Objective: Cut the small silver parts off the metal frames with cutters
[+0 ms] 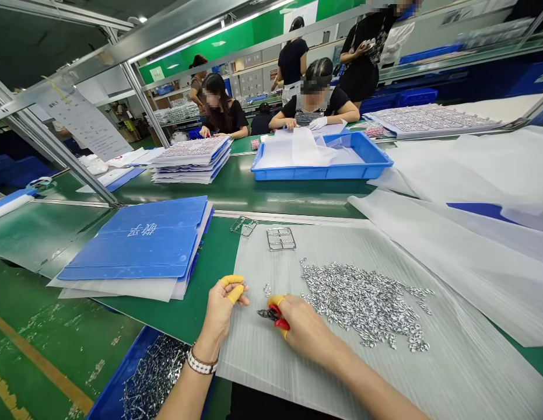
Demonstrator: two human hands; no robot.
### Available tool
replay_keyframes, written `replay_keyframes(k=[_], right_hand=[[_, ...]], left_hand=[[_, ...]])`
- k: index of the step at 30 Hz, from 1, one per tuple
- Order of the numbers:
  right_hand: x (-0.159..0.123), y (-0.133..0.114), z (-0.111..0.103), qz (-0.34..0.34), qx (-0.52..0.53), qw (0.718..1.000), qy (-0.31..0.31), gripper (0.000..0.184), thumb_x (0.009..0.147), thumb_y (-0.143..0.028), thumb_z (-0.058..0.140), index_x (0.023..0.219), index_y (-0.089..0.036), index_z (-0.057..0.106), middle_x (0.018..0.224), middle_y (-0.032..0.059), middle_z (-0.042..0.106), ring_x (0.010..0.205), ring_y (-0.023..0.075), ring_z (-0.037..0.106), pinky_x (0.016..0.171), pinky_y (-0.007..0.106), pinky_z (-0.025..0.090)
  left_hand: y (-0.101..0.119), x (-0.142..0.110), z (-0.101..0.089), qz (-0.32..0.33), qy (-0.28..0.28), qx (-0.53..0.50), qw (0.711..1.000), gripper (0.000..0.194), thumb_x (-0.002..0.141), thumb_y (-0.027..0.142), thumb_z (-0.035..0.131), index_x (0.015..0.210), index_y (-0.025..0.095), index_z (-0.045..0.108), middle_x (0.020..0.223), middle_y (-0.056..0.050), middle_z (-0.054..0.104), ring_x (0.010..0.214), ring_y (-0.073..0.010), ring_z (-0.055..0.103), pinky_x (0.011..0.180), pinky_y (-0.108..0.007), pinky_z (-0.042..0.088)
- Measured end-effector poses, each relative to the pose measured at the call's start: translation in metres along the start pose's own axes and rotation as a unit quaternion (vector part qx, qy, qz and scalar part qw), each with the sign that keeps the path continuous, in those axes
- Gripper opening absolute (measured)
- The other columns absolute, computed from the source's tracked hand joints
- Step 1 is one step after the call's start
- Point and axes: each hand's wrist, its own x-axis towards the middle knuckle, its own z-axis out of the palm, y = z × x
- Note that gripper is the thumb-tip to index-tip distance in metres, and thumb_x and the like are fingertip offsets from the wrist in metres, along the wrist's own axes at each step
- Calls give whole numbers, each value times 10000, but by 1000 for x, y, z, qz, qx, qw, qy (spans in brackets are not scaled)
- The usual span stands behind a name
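My left hand, with yellow finger cots on thumb and forefinger, is closed in a pinch; a tiny shiny bit shows at the fingertips, too small to name. My right hand grips red-handled cutting pliers, their dark jaws pointing left toward the left hand. Between the hands lie a few small silver pieces on a translucent white sheet. Right of them spreads a large heap of small silver metal pieces. Beyond the hands sit a square metal frame and a second, tilted frame.
A stack of blue boards and white sheets stands at left. Below the table edge, a blue bin holds metal scraps. A blue tray, piled sheets and crumpled translucent sheets lie beyond. Several people work across the bench.
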Motion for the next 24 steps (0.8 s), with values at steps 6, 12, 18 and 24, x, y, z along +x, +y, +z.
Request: replay_keyframes(k=[6, 12, 18, 24], right_hand=[[6, 0, -8, 60, 325, 939, 95, 284, 774, -215, 538, 1058, -206, 545, 868, 28, 634, 776, 181, 594, 707, 315, 448], [21, -10, -2, 104, 564, 799, 183, 332, 669, -277, 647, 983, -201, 568, 774, -20, 584, 721, 148, 567, 683, 299, 437], [24, -16, -4, 136, 625, 736, 219, 402, 622, -283, 685, 996, -213, 557, 748, -19, 592, 706, 163, 569, 632, 291, 424], [23, -7, -6, 141, 612, 738, 248, 421, 624, -273, 677, 1026, -207, 573, 766, -11, 565, 675, 153, 526, 578, 270, 389]], left_hand=[[-2, -5, 17, -22, -17, -39, 999, 316, 658, 320, 756, 886, 130, 646, 754, -70, 714, 501, -121, 610, 519, -246, 427], [-5, -12, 39, -31, -18, -94, 995, 271, 646, 299, 778, 845, 130, 704, 778, -76, 726, 607, -145, 639, 601, -267, 452], [-4, -12, 55, -7, -7, -98, 995, 243, 655, 316, 773, 814, 146, 704, 858, -79, 724, 772, -171, 648, 731, -282, 466], [-14, -7, 61, 21, 34, -60, 997, 277, 620, 320, 787, 829, 160, 700, 852, -53, 682, 792, -162, 601, 711, -268, 463]])
